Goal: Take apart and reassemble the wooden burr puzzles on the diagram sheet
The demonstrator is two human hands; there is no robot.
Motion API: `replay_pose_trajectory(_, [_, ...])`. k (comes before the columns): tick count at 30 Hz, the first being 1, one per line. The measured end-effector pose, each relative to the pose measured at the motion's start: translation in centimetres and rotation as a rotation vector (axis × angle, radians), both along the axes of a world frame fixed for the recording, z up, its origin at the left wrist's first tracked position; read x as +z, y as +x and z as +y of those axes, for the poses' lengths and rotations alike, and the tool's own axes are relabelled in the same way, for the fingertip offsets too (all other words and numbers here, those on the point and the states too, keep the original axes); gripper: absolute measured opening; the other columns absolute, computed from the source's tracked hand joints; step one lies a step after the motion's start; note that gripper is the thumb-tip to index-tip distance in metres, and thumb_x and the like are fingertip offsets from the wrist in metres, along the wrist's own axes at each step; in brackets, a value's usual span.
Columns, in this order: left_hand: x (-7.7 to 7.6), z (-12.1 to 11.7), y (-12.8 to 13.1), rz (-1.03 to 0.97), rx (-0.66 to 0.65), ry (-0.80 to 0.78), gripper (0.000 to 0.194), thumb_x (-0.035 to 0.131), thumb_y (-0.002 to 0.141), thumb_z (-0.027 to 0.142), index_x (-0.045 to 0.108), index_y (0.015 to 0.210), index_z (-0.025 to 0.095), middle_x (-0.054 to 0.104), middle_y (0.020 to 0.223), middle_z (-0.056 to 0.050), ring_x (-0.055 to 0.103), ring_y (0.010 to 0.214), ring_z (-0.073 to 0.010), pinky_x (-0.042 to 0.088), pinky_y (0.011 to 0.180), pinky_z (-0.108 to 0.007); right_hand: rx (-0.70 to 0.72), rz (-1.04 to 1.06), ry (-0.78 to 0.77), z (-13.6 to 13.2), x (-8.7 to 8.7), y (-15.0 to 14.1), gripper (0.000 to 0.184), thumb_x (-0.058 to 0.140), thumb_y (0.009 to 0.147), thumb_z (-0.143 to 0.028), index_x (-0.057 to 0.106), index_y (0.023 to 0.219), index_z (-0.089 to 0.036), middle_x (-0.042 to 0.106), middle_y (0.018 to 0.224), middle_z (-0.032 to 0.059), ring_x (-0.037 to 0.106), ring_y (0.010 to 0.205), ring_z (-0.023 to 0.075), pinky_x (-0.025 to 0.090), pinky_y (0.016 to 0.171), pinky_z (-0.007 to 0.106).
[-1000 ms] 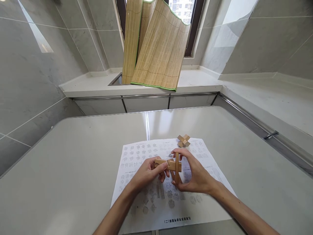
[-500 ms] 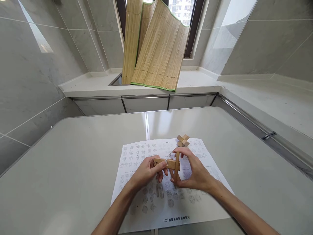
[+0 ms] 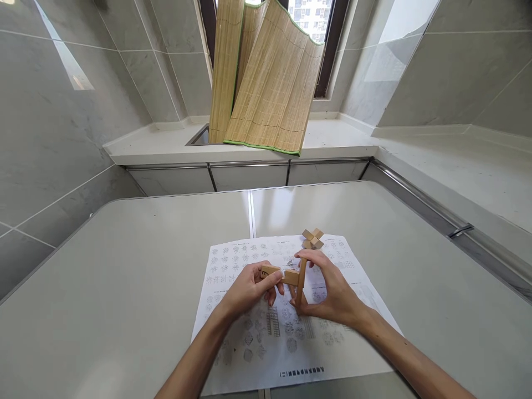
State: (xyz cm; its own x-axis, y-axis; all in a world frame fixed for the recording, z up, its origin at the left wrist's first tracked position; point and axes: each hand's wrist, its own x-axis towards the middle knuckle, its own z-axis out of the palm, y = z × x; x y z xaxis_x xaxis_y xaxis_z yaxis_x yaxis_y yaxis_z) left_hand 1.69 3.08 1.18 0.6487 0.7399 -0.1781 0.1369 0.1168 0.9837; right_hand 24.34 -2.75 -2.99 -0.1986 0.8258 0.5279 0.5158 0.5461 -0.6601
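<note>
Wooden and notched, the bar (image 3: 292, 277) is my clock's centre: I have the left hand (image 3: 251, 289) pinching it from seven o'clock, and the right hand (image 3: 334, 291), curled in from four, clasping an upright piece (image 3: 301, 284) end to end. Beneath spreads a printed sheet (image 3: 249, 378); a cross-shaped block (image 3: 312, 239) sits at one o'clock, just beyond the right fingers.

Left hand (image 3: 251, 285) pinches while right hand (image 3: 333, 291) arches.

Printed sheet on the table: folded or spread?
Spread: the sheet lies opened out on the table, its printed rows visible around the left hand and right hand.
</note>
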Motion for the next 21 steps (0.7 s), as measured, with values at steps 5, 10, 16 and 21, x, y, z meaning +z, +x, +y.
replay_pose_trajectory(5, [-0.1, 0.1, 0.0, -0.003, -0.036, -0.019, 0.047, 0.069, 0.092, 0.06, 0.064, 0.076, 0.015, 0.067, 0.065, -0.001, 0.055, 0.048, -0.0105, 0.041, 0.055, -0.025, 0.058, -0.002, -0.102, -0.2, 0.3, 0.1, 0.094, 0.08, 0.068, -0.013, 0.037, 0.151, -0.029, 0.056, 0.143, 0.0127, 0.056, 0.134, 0.0358, 0.051, 0.109, 0.052])
replay_pose_trajectory(10, [-1.0, 0.1, 0.0, -0.048, -0.004, -0.034, 0.044, 0.069, 0.092, 0.058, 0.06, 0.081, 0.016, 0.071, 0.073, -0.002, 0.056, 0.047, -0.0099, 0.041, 0.054, -0.025, 0.052, 0.0, -0.115, -0.2, 0.1, 0.3, 0.095, 0.081, 0.068, -0.013, 0.038, 0.151, -0.03, 0.055, 0.147, 0.0117, 0.054, 0.137, 0.0361, 0.051, 0.109, 0.051])
replay_pose_trajectory(16, [-1.6, 0.1, -0.1, -0.057, 0.004, -0.042, 0.042, 0.069, 0.093, 0.056, 0.058, 0.083, 0.016, 0.072, 0.075, -0.003, 0.057, 0.049, -0.0103, 0.04, 0.053, -0.025, 0.026, 0.016, -0.113, 0.0, -0.2, 0.1, 0.093, 0.082, 0.069, -0.015, 0.039, 0.15, -0.03, 0.056, 0.145, 0.0124, 0.059, 0.131, 0.0363, 0.056, 0.101, 0.049])
replay_pose_trajectory(21, [-1.6, 0.0, -0.1, -0.062, -0.011, -0.054, 0.043, 0.07, 0.092, 0.058, 0.059, 0.085, 0.017, 0.072, 0.078, -0.003, 0.059, 0.051, -0.0115, 0.044, 0.056, -0.026, 0.032, 0.012, -0.127, -0.1, 0.2, 0.0, 0.093, 0.078, 0.071, -0.014, 0.037, 0.152, -0.032, 0.054, 0.149, 0.0113, 0.059, 0.132, 0.0346, 0.055, 0.105, 0.05])
